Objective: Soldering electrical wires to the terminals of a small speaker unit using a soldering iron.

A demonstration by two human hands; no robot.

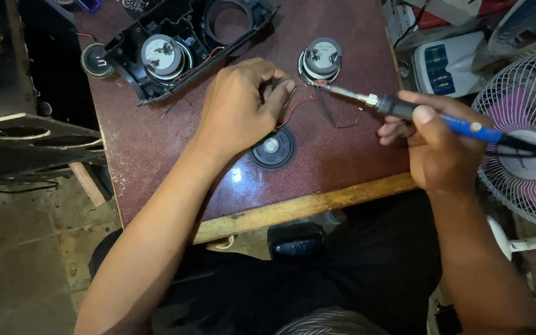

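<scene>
My right hand [438, 149] grips a blue-and-black soldering iron [404, 110], its metal tip reaching the base of a small round speaker [321, 59] that lies magnet-up on the dark red table [156, 142]. My left hand [240, 105] pinches thin red and black wires [299, 107] just left of that speaker. A second flat black speaker [273, 149] rests face down below my left hand.
A black plastic speaker housing [181, 43] with one speaker fitted and one round hole lies at the back left. Another small round part [96, 60] sits beside it. A white fan [528, 136] stands at the right, a white box [448, 62] behind it. The wooden table edge [305, 205] runs in front.
</scene>
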